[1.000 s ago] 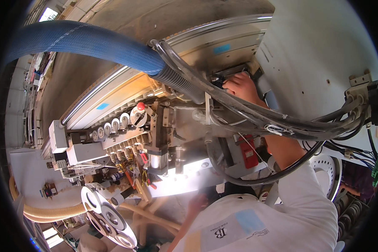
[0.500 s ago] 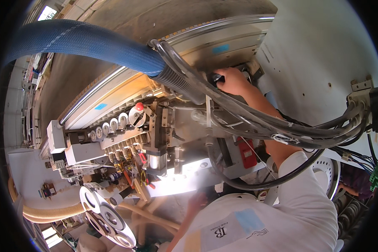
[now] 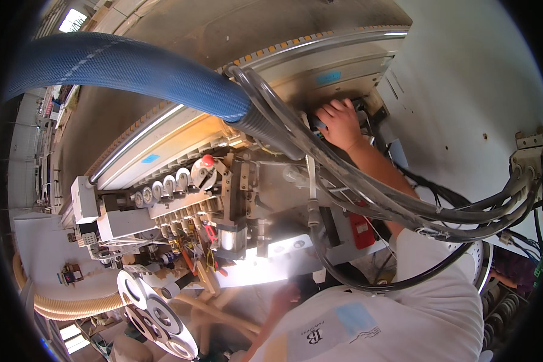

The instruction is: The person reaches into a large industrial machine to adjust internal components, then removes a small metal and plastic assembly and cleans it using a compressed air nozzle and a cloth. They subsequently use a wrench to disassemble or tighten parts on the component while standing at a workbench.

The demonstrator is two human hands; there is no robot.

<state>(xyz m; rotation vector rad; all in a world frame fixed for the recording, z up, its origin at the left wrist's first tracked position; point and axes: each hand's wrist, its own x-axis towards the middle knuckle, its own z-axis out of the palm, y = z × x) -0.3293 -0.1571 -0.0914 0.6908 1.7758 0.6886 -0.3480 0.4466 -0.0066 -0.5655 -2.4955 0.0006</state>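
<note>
My right hand (image 3: 342,127) reaches deep into the machine, beyond a bundle of dark hoses (image 3: 368,181). Its fingers curl over a small dark object with a bluish part, in the recess below the metal rail (image 3: 320,40); the object is mostly covered, so its kind is unclear. Low in the view, my left hand (image 3: 286,295) hangs beside my shirt, below the brightly lit machine edge (image 3: 265,268). Its fingers look folded in, with nothing visible in them, though glare blurs the hand.
A thick blue hose (image 3: 145,69) arches across the upper left. Near the middle stand a red-knobbed lever (image 3: 207,160), a row of round rollers (image 3: 169,184) and a red case (image 3: 362,230). White discs on a panel (image 3: 157,314) stick up at lower left. Another person's arm (image 3: 504,279) shows at far right.
My right hand has turned: the thumb side showed before, and now the back of the hand and bent fingers show. The whole view has shifted slightly. My left hand stays low.
</note>
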